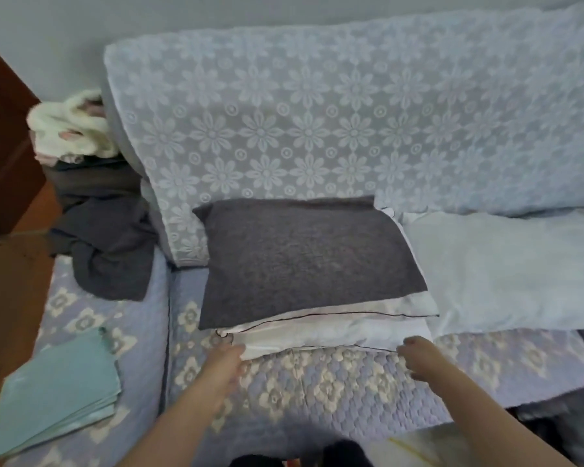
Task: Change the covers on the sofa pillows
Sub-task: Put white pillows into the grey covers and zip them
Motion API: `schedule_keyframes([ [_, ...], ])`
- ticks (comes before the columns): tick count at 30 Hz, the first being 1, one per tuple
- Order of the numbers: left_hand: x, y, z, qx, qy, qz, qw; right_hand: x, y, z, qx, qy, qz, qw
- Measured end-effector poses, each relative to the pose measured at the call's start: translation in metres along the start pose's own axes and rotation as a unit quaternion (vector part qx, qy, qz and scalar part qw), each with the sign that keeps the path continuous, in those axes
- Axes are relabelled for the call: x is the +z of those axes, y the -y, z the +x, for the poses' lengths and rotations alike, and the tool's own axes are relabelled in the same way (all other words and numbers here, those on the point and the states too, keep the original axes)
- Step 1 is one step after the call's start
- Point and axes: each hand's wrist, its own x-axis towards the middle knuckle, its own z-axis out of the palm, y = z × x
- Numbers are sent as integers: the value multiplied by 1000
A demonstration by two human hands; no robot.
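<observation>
Sofa (pixel 317 382) seat is carrying everything. Grey pillow (pixel 304 257) is lying at the seat's back edge against the backrest, its cover opening facing the front edge, white insert (pixel 317 335) showing. A bare pillow (pixel 506 271) is lying beside it, likely waiting. Teal covers (pixel 58 389) are sitting on the seat's left front corner. Left hand (pixel 225 360) and right hand (pixel 418 355) are both pinching the opening's corners, probably to work the cover.

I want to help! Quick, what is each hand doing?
Left hand: closed, pinching the white pillow at its near edge.
Right hand: closed on the same edge.
</observation>
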Motion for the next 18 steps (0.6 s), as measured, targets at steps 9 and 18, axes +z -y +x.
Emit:
schedule_keyframes([
  [9, 27, -22, 37, -114, 7, -292, 950, 16, 61, 18, 41, 51, 379, 923],
  [18, 55, -66, 65, -74, -80, -572, 813, -25, 107, 30, 67, 115, 592, 795],
])
